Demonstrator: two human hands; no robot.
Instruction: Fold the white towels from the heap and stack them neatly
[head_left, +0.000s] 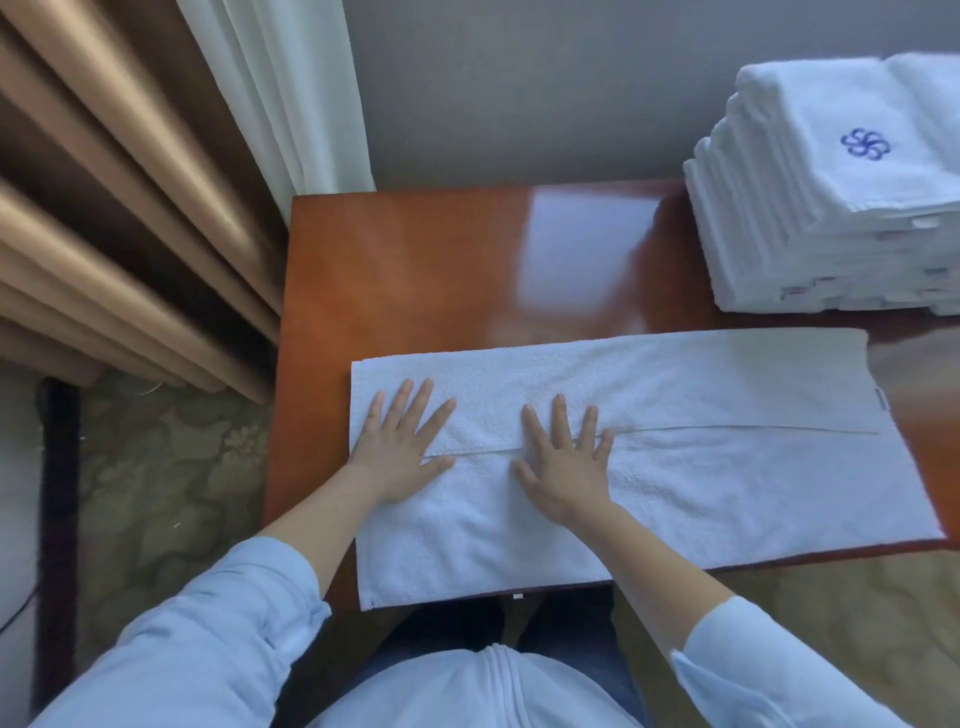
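1. Our pale blue sleeves (208, 623) sit lowest in view, both forearms reaching forward over the near edge of the wooden table (415, 270).
2. Along that near edge lies the white towel (701, 467), folded into a long band that runs from near the left edge toward the right edge. A hem line crosses it lengthwise through the middle.
3. Our left hand (400, 447) presses flat on the towel's left end, fingers straight and spread, palm down, gripping nothing.
4. Our right hand (563, 462) lies just beside it toward the middle of the towel, also flat with fingers fanned across the hem line, holding nothing.
5. Beyond the towel, the bare polished tabletop shows a pale reflection.
6. At the far right corner stands the stack of folded white towels (831, 234), its top one bearing a blue flower emblem (865, 144); it is well apart from our hands.
7. Left of the table hang brown curtains (130, 208) and a sheer white curtain (275, 78) above patterned carpet (166, 467); a grey wall (519, 78) rises behind.
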